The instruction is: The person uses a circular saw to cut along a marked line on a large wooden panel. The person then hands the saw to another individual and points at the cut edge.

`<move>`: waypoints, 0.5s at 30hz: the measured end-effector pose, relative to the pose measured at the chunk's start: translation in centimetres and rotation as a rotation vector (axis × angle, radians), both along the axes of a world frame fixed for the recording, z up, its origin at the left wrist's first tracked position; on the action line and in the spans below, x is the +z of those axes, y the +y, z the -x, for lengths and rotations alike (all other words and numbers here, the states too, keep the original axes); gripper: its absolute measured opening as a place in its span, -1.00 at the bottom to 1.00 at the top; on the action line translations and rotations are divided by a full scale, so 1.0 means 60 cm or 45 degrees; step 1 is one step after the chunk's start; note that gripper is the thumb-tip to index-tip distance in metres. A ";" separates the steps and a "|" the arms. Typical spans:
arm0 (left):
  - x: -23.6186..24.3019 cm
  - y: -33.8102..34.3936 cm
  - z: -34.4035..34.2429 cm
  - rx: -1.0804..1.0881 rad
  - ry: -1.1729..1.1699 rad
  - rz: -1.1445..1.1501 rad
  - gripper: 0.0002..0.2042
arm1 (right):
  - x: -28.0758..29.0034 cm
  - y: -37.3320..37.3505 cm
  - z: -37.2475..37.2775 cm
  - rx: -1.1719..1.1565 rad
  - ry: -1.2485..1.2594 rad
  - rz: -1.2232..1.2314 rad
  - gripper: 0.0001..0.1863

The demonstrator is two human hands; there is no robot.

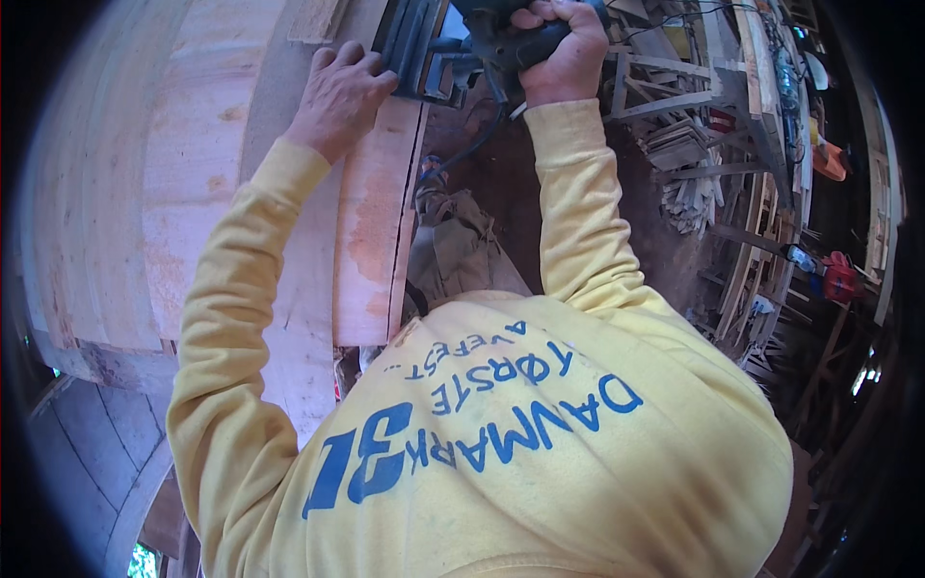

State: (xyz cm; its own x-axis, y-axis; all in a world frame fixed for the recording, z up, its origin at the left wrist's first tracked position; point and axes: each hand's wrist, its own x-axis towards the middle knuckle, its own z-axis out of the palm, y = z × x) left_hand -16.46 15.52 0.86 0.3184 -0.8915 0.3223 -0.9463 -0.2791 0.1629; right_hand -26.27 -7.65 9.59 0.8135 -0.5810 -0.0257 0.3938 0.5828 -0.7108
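My right hand is wrapped round the rear handle of a dark green power saw at the top of the view. The saw's ribbed metal base plate lies over the right edge of a pale wooden board. A narrow dark line runs lengthwise along that edge, below the saw. My left hand rests on the wood just left of the base plate, fingers apart and bent, thumb against or very near the plate. Its fingertips are partly hidden, and the saw's front is cut off by the frame's upper edge.
Wide pale planks stretch along the left. A dark cable hangs from the saw beside the board. Wood offcuts and slats lie piled on the right, with a red object farther over. My trousered leg stands beside the board.
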 end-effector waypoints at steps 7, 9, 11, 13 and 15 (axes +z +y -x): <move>0.020 0.157 0.265 0.051 0.409 -0.109 -0.60 | -0.001 -0.009 -0.004 -0.084 0.061 0.083 -0.89; 0.002 0.171 0.298 0.095 0.371 -0.137 -0.56 | 0.001 -0.013 -0.002 0.046 -0.042 -0.251 -0.89; -0.007 0.172 0.313 0.142 0.338 -0.156 -0.51 | 0.001 -0.012 -0.001 0.179 -0.139 -0.578 -0.89; -0.009 0.163 0.310 0.164 0.251 -0.245 -0.49 | -0.001 -0.006 -0.004 -0.143 0.073 0.080 -0.89; -0.005 0.155 0.305 0.146 0.276 -0.262 -0.49 | -0.001 -0.004 -0.005 -0.128 0.063 0.073 -0.89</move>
